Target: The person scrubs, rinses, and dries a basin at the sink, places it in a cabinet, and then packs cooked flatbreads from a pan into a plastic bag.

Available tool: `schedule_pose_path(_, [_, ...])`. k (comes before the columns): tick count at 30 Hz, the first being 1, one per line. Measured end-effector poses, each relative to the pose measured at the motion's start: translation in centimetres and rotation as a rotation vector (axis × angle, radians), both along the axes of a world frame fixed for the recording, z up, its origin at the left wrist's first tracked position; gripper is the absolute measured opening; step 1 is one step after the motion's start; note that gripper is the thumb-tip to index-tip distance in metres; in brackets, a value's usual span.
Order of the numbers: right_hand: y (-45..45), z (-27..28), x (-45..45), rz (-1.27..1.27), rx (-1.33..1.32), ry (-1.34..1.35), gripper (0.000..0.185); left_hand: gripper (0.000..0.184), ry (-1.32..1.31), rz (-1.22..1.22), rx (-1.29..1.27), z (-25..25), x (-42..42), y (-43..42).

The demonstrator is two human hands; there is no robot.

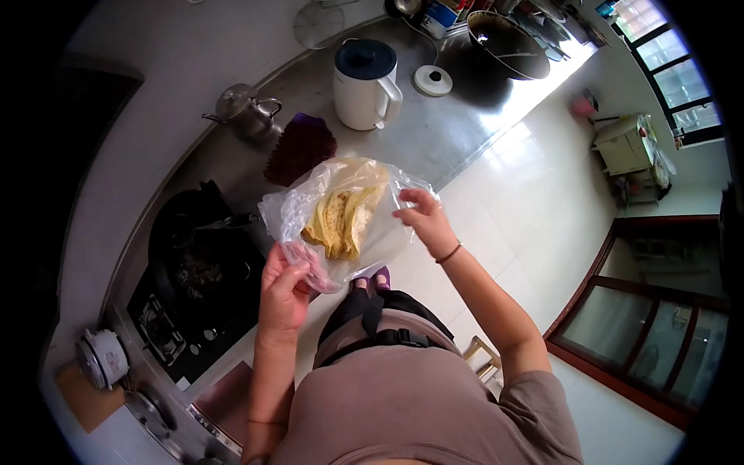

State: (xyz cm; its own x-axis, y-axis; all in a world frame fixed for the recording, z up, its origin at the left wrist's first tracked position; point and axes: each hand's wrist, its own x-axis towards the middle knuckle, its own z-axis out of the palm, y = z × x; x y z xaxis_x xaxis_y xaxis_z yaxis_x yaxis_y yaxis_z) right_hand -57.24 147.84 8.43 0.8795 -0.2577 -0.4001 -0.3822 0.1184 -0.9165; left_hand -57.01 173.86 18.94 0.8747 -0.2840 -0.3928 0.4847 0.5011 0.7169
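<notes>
A clear plastic bag (391, 248) hangs in front of my body, holding several folded, yellowish flatbreads (345, 217). My left hand (285, 287) is closed on the bag's lower left side, thumb on top, with the plastic bunched beneath the fingers. At the bag's right edge is my right hand (428, 225), its thumb and forefinger bent and apart in front of the plastic. Whether its other fingers touch the film is unclear. Behind the bag, a dark red textured mat or cloth (301, 147) lies on the metal counter (442, 147).
A white electric kettle (364, 89), a steel teapot (246, 112) and a white lid (432, 80) stand on the counter. To the left, a dark pan (194, 256) sits on the gas stove (159, 329). A large wok (508, 50) is at the far right.
</notes>
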Motion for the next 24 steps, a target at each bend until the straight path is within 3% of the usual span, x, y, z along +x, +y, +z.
schedule_pose_path(1, [-0.8,0.1,-0.3,0.020,-0.169,-0.186,0.039,0.025,-0.036,0.015,0.046,0.4,0.1,-0.1])
schedule_pose_path(3, [-2.8,0.0,-0.8,-0.088,-0.531,-0.252,0.039,0.024,-0.077,-0.068,0.083,1.4,0.5,-0.2])
schedule_pose_path(7, [-7.0,-1.9,-1.8,-0.261,-0.741,-0.074,0.043,0.024,-0.241,-0.257,0.304,1.9,0.6,-0.3])
schedule_pose_path(11, [-9.0,-5.9,-2.9,-0.257,-0.674,0.193,0.054,0.019,-0.321,-0.357,0.444,3.1,0.3,-0.6])
schedule_pose_path(12, [-9.1,-6.5,-2.9,-0.246,-0.495,0.254,0.059,0.020,-0.303,-0.367,0.411,3.2,0.3,-1.1])
schedule_pose_path(13, [-9.1,-7.1,-3.2,-0.249,-0.490,0.253,0.059,0.021,-0.286,-0.376,0.378,3.3,0.1,-1.6])
schedule_pose_path(16, [-7.7,-6.0,-3.2,-0.248,0.002,0.248,0.066,0.024,-0.236,-0.421,0.298,3.2,-0.4,-3.4])
schedule_pose_path(21, [-8.1,-5.4,-2.8,-0.356,0.041,0.080,0.062,0.030,-0.279,-0.462,0.315,3.2,-0.4,-4.6])
schedule_pose_path(24, [-8.3,-3.9,-2.8,-0.374,0.097,-0.056,0.061,0.036,-0.222,-0.456,0.178,2.7,-0.2,-5.2])
